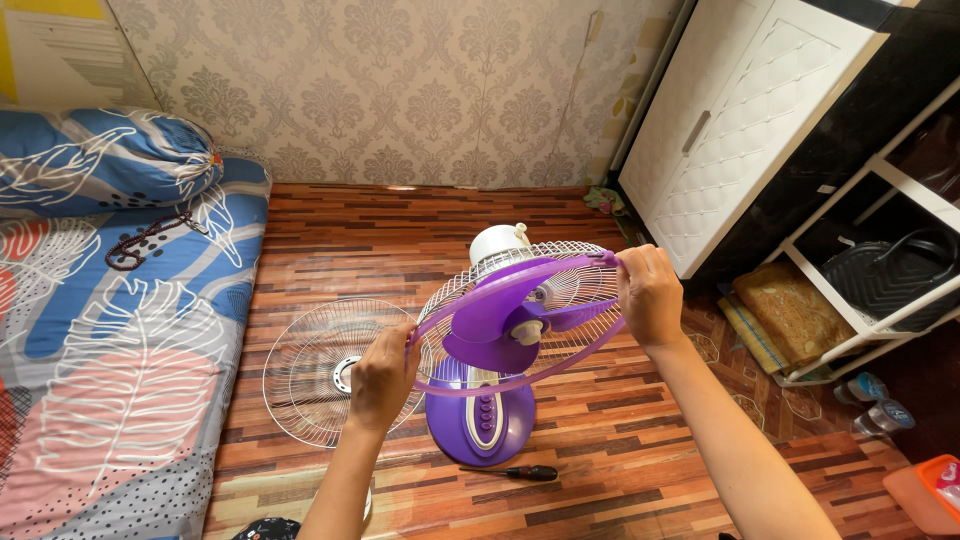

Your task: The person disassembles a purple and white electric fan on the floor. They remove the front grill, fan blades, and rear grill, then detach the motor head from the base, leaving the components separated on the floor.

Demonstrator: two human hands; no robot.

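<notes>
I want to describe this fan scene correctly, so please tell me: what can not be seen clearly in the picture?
All in the head view:
- Left hand: fingertips hidden behind the purple ring.
- Right hand: fingers curl over the ring, so the grip is unclear.
- Fan base: upper part covered by the purple blades.
- Screwdriver: tip too small to tell.
- Orange container: cut off by the right edge.

Your hands grip a glossy purple plastic ring [520, 345] round the fan's white wire guard [520, 268]. The blades [490, 320] and base [480, 420] are smooth, shiny purple plastic. A second wire guard [310, 370] lies on wood-patterned flooring [620, 430] with a slight sheen. The printed mattress cover [110, 370] looks like matt cloth.
</notes>
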